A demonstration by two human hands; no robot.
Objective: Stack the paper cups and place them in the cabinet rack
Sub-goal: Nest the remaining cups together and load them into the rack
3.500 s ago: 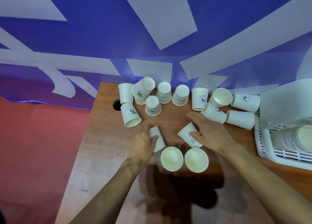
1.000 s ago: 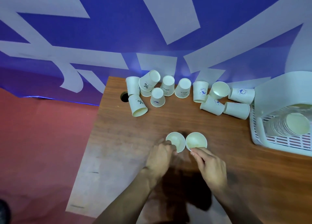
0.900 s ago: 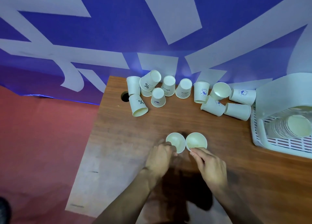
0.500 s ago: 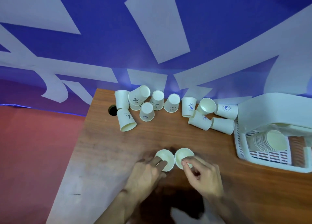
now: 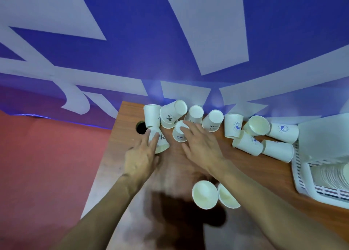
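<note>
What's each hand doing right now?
Left hand: open, fingers resting on the tipped percent-sign cup, not gripping it.
Right hand: open, fingertips on the upside-down cup.

We see both hands out over the wooden table (image 5: 120,138), among the paper cups scattered near its far edge. The left hand (image 5: 139,159) lies with spread fingers on a tipped cup marked with a percent sign (image 5: 160,140), just beside the round hole (image 5: 141,128) in the tabletop. The right hand (image 5: 202,146) has its fingertips on an upturned cup (image 5: 178,135) (base facing up). Nearer the table's front edge stand two upright cups (image 5: 204,194), touching. At the table's right end sits a white rack (image 5: 302,178) holding stacked cups (image 5: 334,174).
</note>
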